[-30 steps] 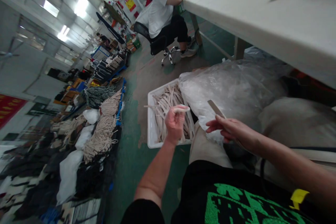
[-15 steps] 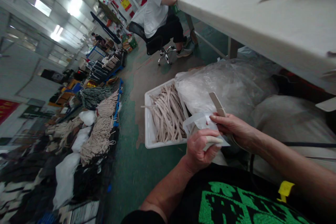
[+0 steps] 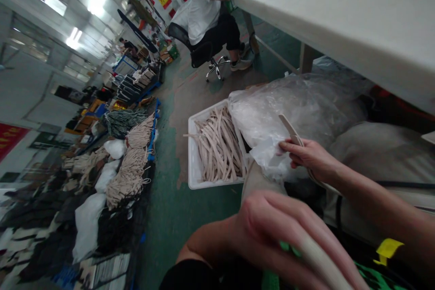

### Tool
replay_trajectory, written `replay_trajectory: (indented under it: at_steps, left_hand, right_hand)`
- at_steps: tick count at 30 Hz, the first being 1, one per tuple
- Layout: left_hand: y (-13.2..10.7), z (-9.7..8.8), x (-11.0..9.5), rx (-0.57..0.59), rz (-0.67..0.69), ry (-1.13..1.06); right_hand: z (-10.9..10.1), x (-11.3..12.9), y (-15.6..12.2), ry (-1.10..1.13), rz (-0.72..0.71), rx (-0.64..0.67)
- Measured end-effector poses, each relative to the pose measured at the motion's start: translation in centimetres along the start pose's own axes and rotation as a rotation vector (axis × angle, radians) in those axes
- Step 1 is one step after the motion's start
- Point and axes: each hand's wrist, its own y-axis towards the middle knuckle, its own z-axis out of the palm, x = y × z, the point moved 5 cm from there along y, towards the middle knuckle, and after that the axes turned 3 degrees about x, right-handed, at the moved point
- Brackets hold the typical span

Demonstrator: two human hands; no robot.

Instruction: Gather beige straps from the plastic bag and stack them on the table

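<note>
One strip [image 3: 288, 128] part-hidden in right hand [image 3: 311, 158]; left hand [image 3: 282, 235] blurred.

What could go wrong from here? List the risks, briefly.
The right hand grips the beige strip beside the plastic bag; it may snag.
The left hand is blurred close to the camera, possibly blocking sight.
One loose strip overhangs the white crate rim and could drop.

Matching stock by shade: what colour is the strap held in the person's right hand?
Beige; the strap shows best in the head view.
</note>
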Motion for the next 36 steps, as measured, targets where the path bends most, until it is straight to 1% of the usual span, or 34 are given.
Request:
replay_trajectory:
  at_steps: [1, 2, 3, 4, 5, 6, 8, 9, 11, 12, 14, 16, 18, 20, 22, 25, 27, 29, 31, 36]
  left_hand:
    - [1.1, -0.8, 1.1, -0.110, -0.059, -0.081]
    - [1.9, -1.6, 2.7, -0.244, -0.136, -0.170]
    - [2.6, -2.4, 4.6, -0.374, -0.221, -0.249]
    - [3.0, -2.8, 6.5, -0.455, -0.306, -0.307]
    - [3.3, -2.7, 8.5, -0.477, -0.391, -0.345]
    - [3.5, -2.3, 10.3, -0.454, -0.461, -0.378]
    - [3.6, -0.7, 13.0, -0.313, -0.565, -0.407]
    - [3.5, 0.3, 13.7, -0.230, -0.589, -0.401]
    - [3.4, 2.1, 14.3, -0.114, -0.599, -0.363]
    - [3.3, 2.7, 14.2, -0.094, -0.595, -0.348]
    - [3.4, 3.3, 14.0, -0.124, -0.605, -0.391]
    - [3.5, 3.1, 14.1, -0.237, -0.650, -0.563]
    - [3.5, 2.3, 14.5, -0.418, -0.685, -0.792]
    - [3.5, 1.0, 14.9, -0.600, -0.676, -0.971]
    - [3.5, -0.4, 15.4, -0.735, -0.639, -1.068]
    - [3.5, -2.1, 15.8, -0.873, -0.591, -1.141]
    - [3.5, -2.7, 15.8, -0.934, -0.571, -1.157]
    - [3.6, -3.0, 15.6, -0.953, -0.542, -1.165]
    - [3.7, -3.0, 15.2, -0.930, -0.509, -1.178]
    - [3.7, -2.3, 14.6, -0.893, -0.458, -1.231]
  right_hand:
    - [0.0, 0.1, 0.0, -0.023, -0.011, -0.006]
    - [0.0, 0.2, 0.0, -0.048, -0.023, -0.006]
    - [0.1, 0.4, 0.0, -0.072, -0.034, 0.000]
    - [0.3, 0.4, 0.0, -0.094, -0.045, 0.013]
    - [0.4, 0.5, 0.1, -0.113, -0.055, 0.031]
    - [0.6, 0.4, 0.1, -0.127, -0.062, 0.049]
    - [0.9, 0.1, 0.2, -0.151, -0.066, 0.073]
    - [0.9, -0.1, 0.3, -0.163, -0.066, 0.077]
    - [1.0, -0.5, 0.5, -0.186, -0.067, 0.081]
    - [0.9, -0.6, 0.5, -0.199, -0.068, 0.082]
    - [0.6, -0.6, 0.5, -0.225, -0.082, 0.066]
    - [0.3, -0.3, 0.4, -0.242, -0.094, 0.039]
    - [0.2, 0.1, -0.1, -0.230, -0.077, 0.064]
    - [0.6, 0.2, -0.8, -0.201, -0.022, 0.179]
    - [1.5, -0.1, -1.9, -0.181, 0.047, 0.321]
    - [3.0, -0.9, -3.5, -0.224, 0.142, 0.491]
    - [4.0, -1.6, -4.4, -0.268, 0.185, 0.568]
    - [4.8, -2.1, -4.9, -0.287, 0.212, 0.615]
    - [5.1, -2.4, -4.9, -0.274, 0.226, 0.616]
    - [4.9, -3.2, -4.3, -0.257, 0.262, 0.613]
